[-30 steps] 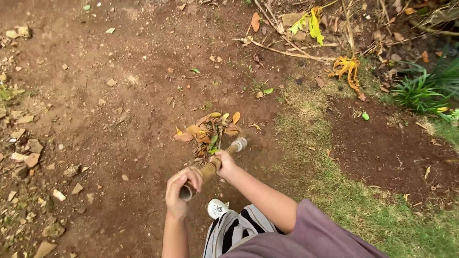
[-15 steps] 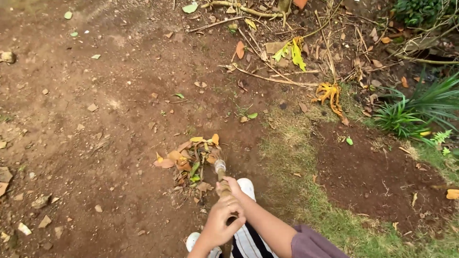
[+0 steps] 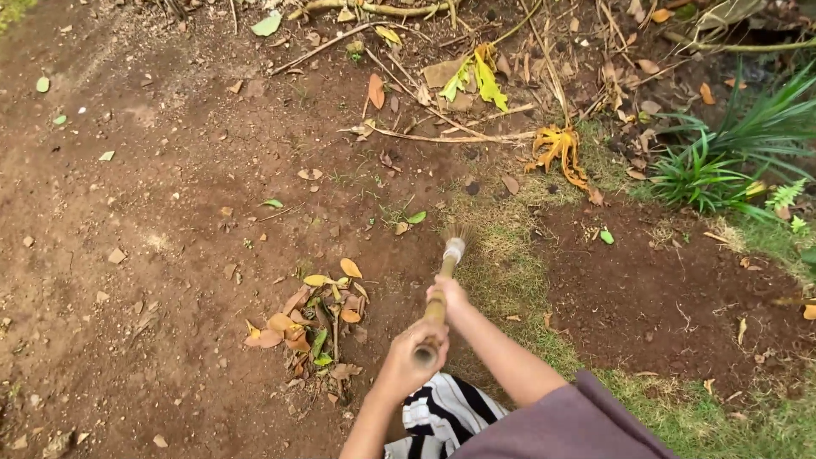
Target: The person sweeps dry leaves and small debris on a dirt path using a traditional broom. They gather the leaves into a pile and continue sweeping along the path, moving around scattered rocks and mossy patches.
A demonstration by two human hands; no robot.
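Down on the bare dirt, my broom (image 3: 445, 270) has swung right, off the leaf pile (image 3: 311, 327) onto the grass edge; left hand (image 3: 415, 360) and right hand (image 3: 449, 296) both clamped on its handle.

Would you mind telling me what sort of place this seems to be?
Most likely a garden or yard outdoors: bare brown soil scattered with fallen leaves, a grass strip, and a green plant. Both hands grip a stick broom.
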